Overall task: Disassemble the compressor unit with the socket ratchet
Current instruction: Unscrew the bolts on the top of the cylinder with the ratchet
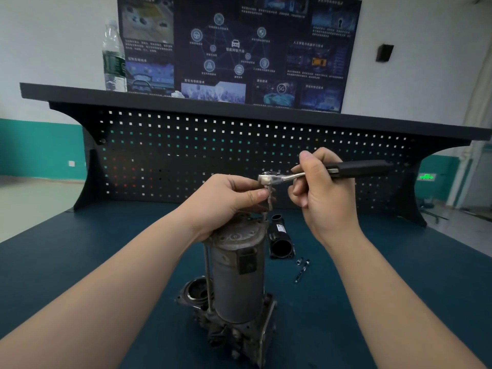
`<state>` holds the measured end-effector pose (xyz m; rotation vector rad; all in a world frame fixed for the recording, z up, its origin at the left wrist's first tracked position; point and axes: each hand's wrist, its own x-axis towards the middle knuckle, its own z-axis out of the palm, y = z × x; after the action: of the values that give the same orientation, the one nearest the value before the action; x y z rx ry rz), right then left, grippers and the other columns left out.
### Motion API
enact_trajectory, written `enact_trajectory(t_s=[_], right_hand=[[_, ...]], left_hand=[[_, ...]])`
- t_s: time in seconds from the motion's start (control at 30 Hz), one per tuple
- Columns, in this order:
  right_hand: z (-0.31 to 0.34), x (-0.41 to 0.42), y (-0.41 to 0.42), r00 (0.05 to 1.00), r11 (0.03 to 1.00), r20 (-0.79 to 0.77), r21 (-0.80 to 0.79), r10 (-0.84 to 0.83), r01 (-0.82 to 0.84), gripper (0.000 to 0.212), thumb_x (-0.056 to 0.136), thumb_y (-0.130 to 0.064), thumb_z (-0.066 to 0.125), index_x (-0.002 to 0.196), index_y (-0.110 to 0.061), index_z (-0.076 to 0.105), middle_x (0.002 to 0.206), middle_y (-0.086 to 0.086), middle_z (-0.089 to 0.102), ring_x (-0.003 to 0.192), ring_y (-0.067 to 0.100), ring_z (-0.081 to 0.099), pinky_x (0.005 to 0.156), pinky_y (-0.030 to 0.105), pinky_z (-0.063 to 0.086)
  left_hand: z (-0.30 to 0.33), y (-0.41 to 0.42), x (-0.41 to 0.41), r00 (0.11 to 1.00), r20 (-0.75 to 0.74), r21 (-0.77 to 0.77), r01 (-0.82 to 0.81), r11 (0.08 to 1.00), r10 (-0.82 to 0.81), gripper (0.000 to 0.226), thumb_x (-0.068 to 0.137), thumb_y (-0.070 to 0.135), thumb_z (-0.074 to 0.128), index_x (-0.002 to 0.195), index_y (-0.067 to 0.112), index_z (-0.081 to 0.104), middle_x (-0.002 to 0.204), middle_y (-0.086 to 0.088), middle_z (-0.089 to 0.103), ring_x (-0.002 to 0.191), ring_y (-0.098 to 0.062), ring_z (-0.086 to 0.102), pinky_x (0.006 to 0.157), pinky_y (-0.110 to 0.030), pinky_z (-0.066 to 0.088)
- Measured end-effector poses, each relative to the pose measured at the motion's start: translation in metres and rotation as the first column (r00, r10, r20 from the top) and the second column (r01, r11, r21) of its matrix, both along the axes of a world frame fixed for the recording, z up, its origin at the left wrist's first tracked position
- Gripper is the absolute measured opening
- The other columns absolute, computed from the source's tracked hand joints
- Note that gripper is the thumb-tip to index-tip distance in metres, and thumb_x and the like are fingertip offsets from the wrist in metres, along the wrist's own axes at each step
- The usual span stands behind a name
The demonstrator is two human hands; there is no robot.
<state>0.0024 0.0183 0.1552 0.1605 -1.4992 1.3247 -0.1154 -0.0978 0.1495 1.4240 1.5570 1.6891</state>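
Observation:
The grey compressor unit stands upright on the blue bench, a long bolt rising along its left side. Above its top cap, my left hand pinches the socket under the head of the socket ratchet. The socket sits on a long bolt that sticks up from the cap. My right hand grips the ratchet's chrome shank, and the black handle points out to the right.
A black cylindrical housing lies behind the compressor. A loose long bolt and a small nut lie right of it. A black pegboard backs the bench under a shelf holding a water bottle.

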Motion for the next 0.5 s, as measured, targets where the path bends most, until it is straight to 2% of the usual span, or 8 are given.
enact_trajectory(t_s=[0.17,0.3,0.43,0.5], right_hand=[[-0.004,-0.006,0.001,0.998,0.995,-0.038,-0.084,0.045,-0.048,0.035,0.087,-0.022,0.056,0.052,-0.024,0.054,0.043,0.001,0.047,0.034,0.01,0.036,0.041,0.019,0.031],[-0.009,-0.007,0.003,0.985,0.97,-0.078,-0.18,0.152,-0.164,0.031,0.088,-0.016,0.056,0.057,-0.014,0.05,0.044,0.003,0.045,0.034,0.009,0.033,0.04,0.017,0.03],[-0.011,-0.006,0.009,0.973,0.931,-0.044,-0.282,0.228,-0.231,0.04,0.097,-0.013,0.052,0.057,-0.015,0.053,0.044,0.002,0.045,0.033,0.009,0.033,0.038,0.017,0.029],[-0.008,-0.005,0.015,0.953,0.881,0.012,-0.384,0.304,-0.276,0.035,0.097,-0.015,0.052,0.062,-0.013,0.056,0.044,0.0,0.045,0.033,0.008,0.032,0.036,0.017,0.027]], left_hand=[[-0.002,0.0,0.0,0.999,0.054,0.027,-0.004,1.0,0.003,0.012,0.084,0.013,0.07,0.084,0.021,0.079,0.085,0.0,0.077,0.077,-0.008,0.073,0.066,-0.013,0.053],[-0.002,-0.001,-0.001,0.999,0.042,0.024,-0.021,1.0,0.02,0.007,0.075,0.023,0.073,0.077,0.025,0.08,0.085,0.0,0.078,0.078,-0.008,0.073,0.066,-0.014,0.053],[-0.003,0.001,-0.002,0.999,0.0,0.027,-0.034,0.999,0.034,0.011,0.086,0.015,0.07,0.083,0.022,0.078,0.086,-0.001,0.078,0.076,-0.007,0.072,0.065,-0.014,0.052],[-0.003,0.001,-0.002,1.0,-0.026,0.014,-0.009,1.0,0.01,0.011,0.089,0.013,0.068,0.091,0.02,0.076,0.089,-0.001,0.078,0.078,-0.006,0.071,0.068,-0.014,0.052]])
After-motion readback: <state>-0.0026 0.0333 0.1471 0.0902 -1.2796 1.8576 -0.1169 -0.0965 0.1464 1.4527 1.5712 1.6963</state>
